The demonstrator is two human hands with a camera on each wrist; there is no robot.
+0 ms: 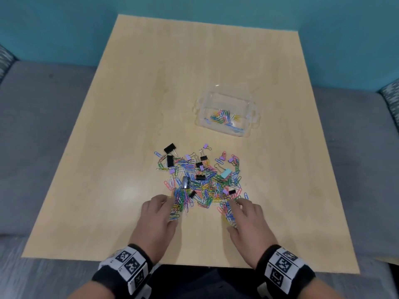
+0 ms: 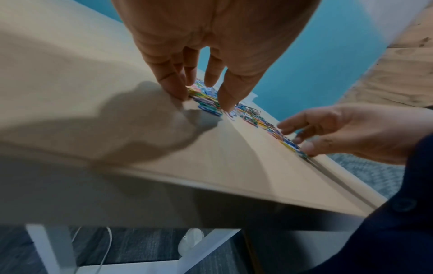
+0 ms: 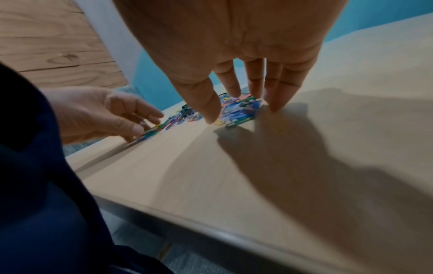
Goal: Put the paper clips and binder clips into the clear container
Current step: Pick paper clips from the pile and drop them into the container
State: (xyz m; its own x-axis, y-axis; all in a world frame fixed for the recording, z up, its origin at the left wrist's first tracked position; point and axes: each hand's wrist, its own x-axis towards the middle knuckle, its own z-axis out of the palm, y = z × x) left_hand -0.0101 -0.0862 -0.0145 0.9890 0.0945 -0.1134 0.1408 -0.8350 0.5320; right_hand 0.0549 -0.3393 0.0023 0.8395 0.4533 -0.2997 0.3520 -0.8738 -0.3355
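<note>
A heap of coloured paper clips (image 1: 200,182) mixed with black binder clips (image 1: 170,148), small purple ones (image 1: 205,145) and a teal one (image 1: 226,173) lies on the table's near half. The clear container (image 1: 252,118) stands beyond it to the right and holds a few paper clips. My left hand (image 1: 170,210) sits at the heap's near left edge, straight fingers and thumb straddling a clump (image 2: 206,103). My right hand (image 1: 232,215) sits at the near right edge, fingertips (image 3: 274,105) and thumb down around more clips (image 3: 239,113). Neither hand has lifted anything.
The light wooden table (image 1: 194,72) has bare surface to the left and behind the heap. Its near edge runs just below my wrists. Grey seating surrounds the table, and a teal wall stands behind it.
</note>
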